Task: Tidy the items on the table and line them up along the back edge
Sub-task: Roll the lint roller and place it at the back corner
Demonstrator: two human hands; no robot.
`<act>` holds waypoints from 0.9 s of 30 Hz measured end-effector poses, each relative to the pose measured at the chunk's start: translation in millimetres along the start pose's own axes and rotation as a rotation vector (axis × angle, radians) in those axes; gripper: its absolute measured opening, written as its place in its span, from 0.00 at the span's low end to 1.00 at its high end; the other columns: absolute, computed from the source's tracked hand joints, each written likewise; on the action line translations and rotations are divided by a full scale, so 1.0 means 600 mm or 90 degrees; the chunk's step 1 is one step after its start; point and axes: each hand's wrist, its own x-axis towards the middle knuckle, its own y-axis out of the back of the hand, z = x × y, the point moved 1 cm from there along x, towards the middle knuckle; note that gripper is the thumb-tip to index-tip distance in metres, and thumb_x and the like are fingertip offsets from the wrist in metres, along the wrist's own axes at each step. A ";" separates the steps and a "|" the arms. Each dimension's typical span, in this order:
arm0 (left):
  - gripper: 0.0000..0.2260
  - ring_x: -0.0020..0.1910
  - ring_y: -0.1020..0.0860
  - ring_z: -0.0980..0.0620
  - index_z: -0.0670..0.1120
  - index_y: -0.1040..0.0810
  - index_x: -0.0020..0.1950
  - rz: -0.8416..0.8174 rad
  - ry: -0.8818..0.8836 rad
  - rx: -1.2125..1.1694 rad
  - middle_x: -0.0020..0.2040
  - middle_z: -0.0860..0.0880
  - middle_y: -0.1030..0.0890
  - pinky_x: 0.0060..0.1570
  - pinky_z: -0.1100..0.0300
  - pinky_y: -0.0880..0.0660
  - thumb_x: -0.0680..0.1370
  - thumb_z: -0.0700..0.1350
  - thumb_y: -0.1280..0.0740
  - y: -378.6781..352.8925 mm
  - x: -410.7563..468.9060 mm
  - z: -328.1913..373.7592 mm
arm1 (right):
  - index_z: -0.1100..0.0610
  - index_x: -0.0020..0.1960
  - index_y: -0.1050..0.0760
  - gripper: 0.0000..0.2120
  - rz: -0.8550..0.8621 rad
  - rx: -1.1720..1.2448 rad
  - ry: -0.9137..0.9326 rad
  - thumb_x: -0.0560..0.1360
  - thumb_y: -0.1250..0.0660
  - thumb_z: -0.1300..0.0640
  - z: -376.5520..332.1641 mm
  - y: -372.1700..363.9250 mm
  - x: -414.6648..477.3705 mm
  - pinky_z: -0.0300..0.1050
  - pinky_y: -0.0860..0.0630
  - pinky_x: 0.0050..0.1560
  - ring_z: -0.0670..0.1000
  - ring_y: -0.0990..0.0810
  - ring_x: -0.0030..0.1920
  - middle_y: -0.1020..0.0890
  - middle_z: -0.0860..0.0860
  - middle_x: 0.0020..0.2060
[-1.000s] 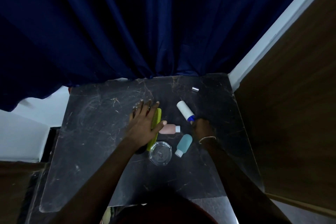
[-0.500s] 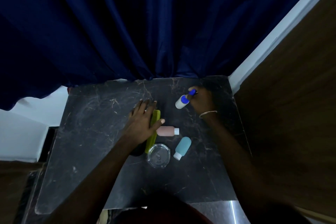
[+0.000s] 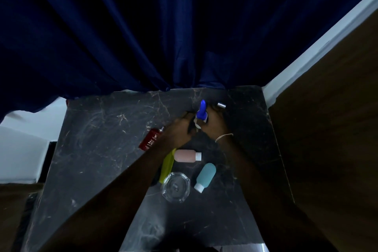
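Observation:
A white bottle with a blue cap stands near the back of the black marble table, cap pointing up. My right hand grips it from the right. My left hand closes on it from the left, and together the hands hide most of its white body. A small silver cap lies just to the right of them. A red perfume bottle lies left of my left forearm. A pink bottle, a teal bottle, a yellow-green case and a glass ashtray sit mid-table.
A dark blue curtain hangs right behind the table's back edge. A brown wooden panel with a white frame borders the right side. The left half of the tabletop holds only the red bottle.
My left hand left the yellow-green case and moved up to the white bottle, uncovering the red perfume bottle. The white bottle now stands with its blue cap up, near the back edge.

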 end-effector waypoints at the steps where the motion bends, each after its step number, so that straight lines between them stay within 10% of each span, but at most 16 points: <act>1: 0.24 0.65 0.21 0.43 0.47 0.29 0.74 -0.012 0.005 -0.007 0.69 0.43 0.23 0.67 0.49 0.26 0.79 0.42 0.30 -0.006 0.012 0.000 | 0.60 0.61 0.25 0.21 -0.016 0.013 -0.011 0.71 0.25 0.57 0.007 -0.003 0.003 0.34 0.33 0.55 0.56 0.20 0.58 0.18 0.56 0.56; 7: 0.23 0.62 0.20 0.46 0.47 0.26 0.72 -0.015 0.058 -0.092 0.63 0.45 0.18 0.62 0.59 0.28 0.77 0.40 0.28 -0.038 0.060 -0.004 | 0.54 0.69 0.32 0.27 -0.044 0.040 -0.034 0.73 0.28 0.61 0.047 -0.016 0.012 0.49 0.22 0.60 0.55 0.19 0.58 0.18 0.55 0.57; 12: 0.20 0.65 0.21 0.45 0.45 0.25 0.71 -0.029 0.052 -0.198 0.65 0.44 0.18 0.70 0.47 0.27 0.79 0.38 0.31 -0.049 0.093 0.024 | 0.54 0.64 0.24 0.22 0.000 0.045 -0.063 0.71 0.26 0.59 0.073 0.008 0.022 0.51 0.22 0.62 0.56 0.18 0.57 0.16 0.55 0.55; 19: 0.18 0.68 0.22 0.43 0.43 0.25 0.72 -0.059 -0.003 -0.213 0.67 0.41 0.20 0.72 0.46 0.29 0.82 0.40 0.35 -0.071 0.149 0.094 | 0.56 0.64 0.22 0.20 0.050 -0.013 -0.109 0.72 0.26 0.57 0.128 0.080 0.040 0.36 0.31 0.61 0.55 0.18 0.60 0.16 0.55 0.58; 27: 0.16 0.64 0.22 0.48 0.46 0.24 0.70 -0.107 -0.010 -0.226 0.65 0.44 0.19 0.66 0.56 0.30 0.82 0.39 0.37 -0.098 0.170 0.107 | 0.60 0.64 0.23 0.20 0.031 -0.053 -0.124 0.73 0.27 0.60 0.160 0.110 0.042 0.52 0.27 0.68 0.55 0.20 0.62 0.17 0.56 0.59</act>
